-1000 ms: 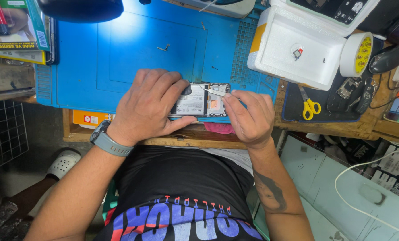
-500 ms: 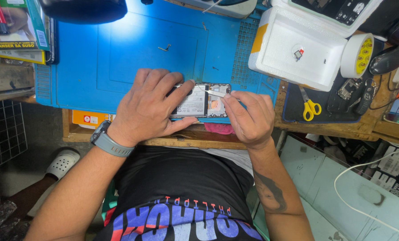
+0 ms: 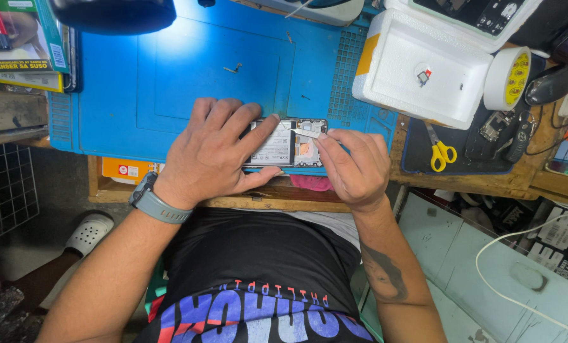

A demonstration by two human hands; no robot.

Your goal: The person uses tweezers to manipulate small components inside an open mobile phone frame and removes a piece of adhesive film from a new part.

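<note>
A white foam tray [image 3: 423, 70] on the bench holds one tiny part [image 3: 423, 76]. On the blue mat's [image 3: 169, 82] near edge lies an opened phone [image 3: 287, 143], half hidden under the left hand [image 3: 211, 155], which presses flat on it. The right hand [image 3: 357, 165] pinches thin tweezers [image 3: 306, 132] over the phone's insides; their tips are hard to make out.

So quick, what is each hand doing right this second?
Left hand: spread flat, pressing down on the opened phone.
Right hand: fingers pinched shut on thin tweezers, tip over the phone's insides.
</note>
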